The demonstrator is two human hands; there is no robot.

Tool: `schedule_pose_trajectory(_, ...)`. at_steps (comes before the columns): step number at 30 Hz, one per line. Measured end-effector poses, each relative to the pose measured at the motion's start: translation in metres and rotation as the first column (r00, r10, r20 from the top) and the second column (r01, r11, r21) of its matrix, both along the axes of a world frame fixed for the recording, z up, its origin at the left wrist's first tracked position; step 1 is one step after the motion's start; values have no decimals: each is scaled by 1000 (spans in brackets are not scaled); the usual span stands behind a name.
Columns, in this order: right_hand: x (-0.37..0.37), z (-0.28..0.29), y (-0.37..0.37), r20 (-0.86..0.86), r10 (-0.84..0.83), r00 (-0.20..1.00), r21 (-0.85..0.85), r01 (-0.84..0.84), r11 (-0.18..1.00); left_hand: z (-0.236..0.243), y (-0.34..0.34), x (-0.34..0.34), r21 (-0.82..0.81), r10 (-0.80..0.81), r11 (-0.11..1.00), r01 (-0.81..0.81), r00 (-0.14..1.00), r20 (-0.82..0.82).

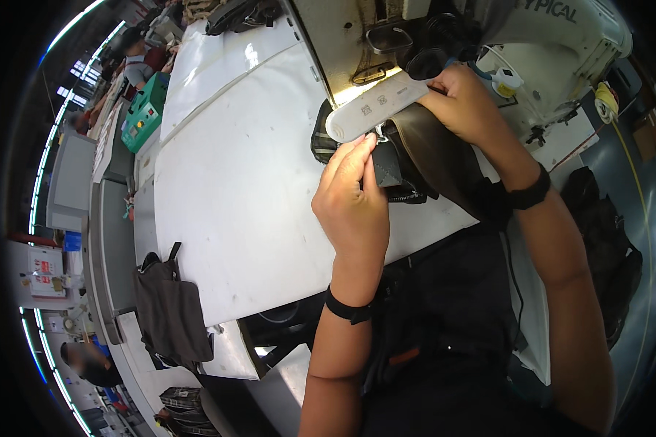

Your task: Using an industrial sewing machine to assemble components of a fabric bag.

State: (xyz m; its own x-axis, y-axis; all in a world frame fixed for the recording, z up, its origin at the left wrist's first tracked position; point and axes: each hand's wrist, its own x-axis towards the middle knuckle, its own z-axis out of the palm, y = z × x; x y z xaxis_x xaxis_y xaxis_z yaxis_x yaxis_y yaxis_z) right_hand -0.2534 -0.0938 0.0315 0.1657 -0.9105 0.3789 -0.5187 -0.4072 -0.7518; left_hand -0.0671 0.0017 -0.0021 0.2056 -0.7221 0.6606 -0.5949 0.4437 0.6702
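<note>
The sewing machine (pixel 572 33) is cut off by the upper edge, and its needle is hidden beneath the head and a pale rounded bar (pixel 368 108). A dark bag (pixel 455 156) lies on the white bench (pixel 233 197) at the machine's near side; its far part disappears under that bar. The left hand (pixel 350 175), just on the near side of the machine, is nearly closed, thumb and fingertips pinching a small part of the bag; which part is too fine to make out. The right hand (pixel 459 102), close against the machine, is half curled by the bar's right end, its fingertips partly covered by black fittings, so its hold cannot be told.

Well left of the machine, a second bag (pixel 171 313) drapes beyond the bench and a green box (pixel 146 113) stands farther off. Right of the machine, dark cloth (pixel 598 247) blurs into shadow, its shape unclear.
</note>
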Motion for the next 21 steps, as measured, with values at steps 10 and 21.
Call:
schedule_pose_trajectory(10,1,1,4,-2,-38,999,29,38,999,-3,1,1,-3,-3,1000,3,1000,-9)
schedule_pose_trajectory(21,1,-7,3,78,-14,997,5,13,1000,-7,0,0,-72,-22,997,21,1000,-19)
